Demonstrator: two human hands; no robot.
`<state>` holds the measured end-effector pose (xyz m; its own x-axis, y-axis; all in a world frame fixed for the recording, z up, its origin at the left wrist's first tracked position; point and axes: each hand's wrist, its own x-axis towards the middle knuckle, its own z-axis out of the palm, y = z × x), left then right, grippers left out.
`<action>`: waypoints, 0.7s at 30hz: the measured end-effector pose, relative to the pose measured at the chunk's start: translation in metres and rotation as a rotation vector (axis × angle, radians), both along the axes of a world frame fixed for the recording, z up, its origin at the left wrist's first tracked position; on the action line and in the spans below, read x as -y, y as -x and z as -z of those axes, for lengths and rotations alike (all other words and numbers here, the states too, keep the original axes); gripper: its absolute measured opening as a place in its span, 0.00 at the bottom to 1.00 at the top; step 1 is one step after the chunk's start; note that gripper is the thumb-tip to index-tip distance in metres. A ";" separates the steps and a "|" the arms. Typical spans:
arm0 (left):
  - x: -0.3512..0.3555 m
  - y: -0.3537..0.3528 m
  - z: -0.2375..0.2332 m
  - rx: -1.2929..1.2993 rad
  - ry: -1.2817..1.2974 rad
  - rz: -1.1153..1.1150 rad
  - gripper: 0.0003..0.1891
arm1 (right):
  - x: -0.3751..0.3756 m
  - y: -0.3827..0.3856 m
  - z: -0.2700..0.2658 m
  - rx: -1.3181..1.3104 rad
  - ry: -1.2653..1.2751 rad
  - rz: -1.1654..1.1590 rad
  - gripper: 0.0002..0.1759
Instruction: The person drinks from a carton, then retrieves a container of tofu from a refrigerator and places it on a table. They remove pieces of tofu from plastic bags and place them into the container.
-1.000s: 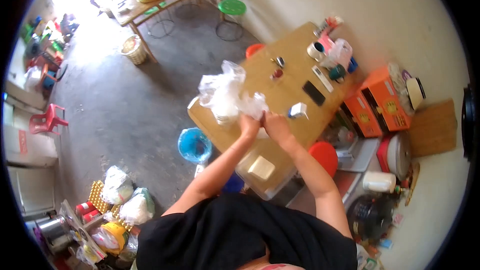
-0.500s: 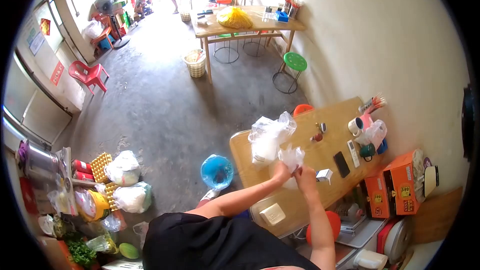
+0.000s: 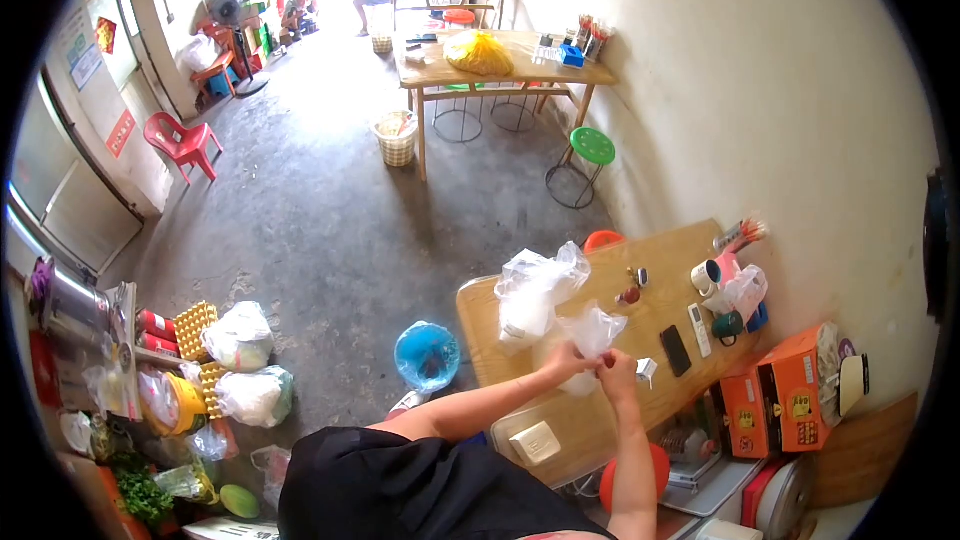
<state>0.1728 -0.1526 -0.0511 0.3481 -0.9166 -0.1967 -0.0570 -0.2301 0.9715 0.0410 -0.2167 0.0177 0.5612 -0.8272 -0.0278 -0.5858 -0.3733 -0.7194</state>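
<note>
- The left hand point(image 3: 566, 360) has its fingers closed in a pinching grip on the lower end of a small, translucent white plastic bag point(image 3: 594, 328).
- The right hand point(image 3: 617, 370) meets it just beside, fingers drawn together at the same gathered plastic; the exact finger positions are too small to make out.
- This small bag puffs upward from between the two hands, above a wood-coloured rectangular tabletop point(image 3: 650, 315).
- A larger, crumpled translucent white plastic bag point(image 3: 538, 290) sits near the far left corner of the tabletop, just beyond the small one.
- Near the right hand lies a small white-and-blue box point(image 3: 646, 370); past it are a black flat phone point(image 3: 676, 351) and a slim white rectangular object point(image 3: 699, 330) side by side.
- A pale, rounded rectangular container point(image 3: 535, 443) rests at the near end.
- On the floor, left of the tabletop, stands a round bin with a blue plastic liner point(image 3: 427, 357).
</note>
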 end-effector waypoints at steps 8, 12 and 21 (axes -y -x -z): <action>0.003 0.009 0.036 -0.407 0.173 0.001 0.15 | -0.007 0.000 0.000 -0.079 0.309 -0.103 0.08; 0.006 0.019 0.032 -0.461 0.300 -0.097 0.14 | -0.009 -0.003 -0.004 -0.107 0.325 -0.091 0.08; -0.002 0.022 0.013 -0.130 0.130 -0.090 0.18 | -0.012 0.004 0.005 -0.198 0.370 -0.088 0.08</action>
<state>0.1505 -0.1508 -0.0643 0.4088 -0.9037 -0.1276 0.0858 -0.1012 0.9912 0.0366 -0.2050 0.0123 0.6441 -0.7505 0.1477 -0.6530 -0.6401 -0.4047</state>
